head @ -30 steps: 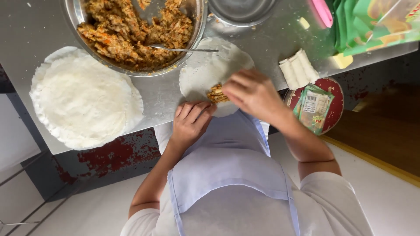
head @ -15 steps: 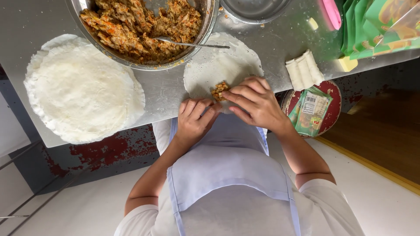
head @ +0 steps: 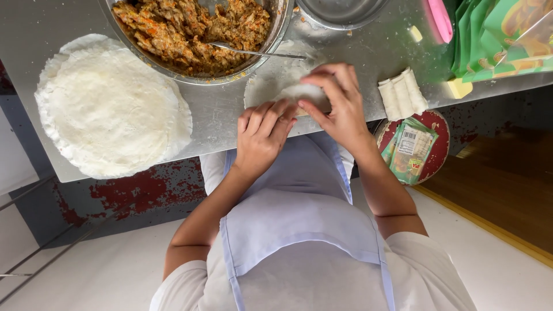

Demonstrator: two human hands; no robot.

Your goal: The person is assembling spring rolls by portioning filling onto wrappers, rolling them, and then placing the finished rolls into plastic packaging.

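1. Step in hand, by appearance: folding the wrapper (head: 288, 89) at frame centre.
2. Left hand (head: 262, 135) presses its near edge, fingers flat; right hand (head: 340, 103) pinches the fold.
3. Next move calls for tucking firmly, then rolling.
4. Filling bowl (head: 196, 34) upper centre; finished rolls (head: 403, 92) right.

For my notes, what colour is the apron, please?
Pale blue apron, head view.
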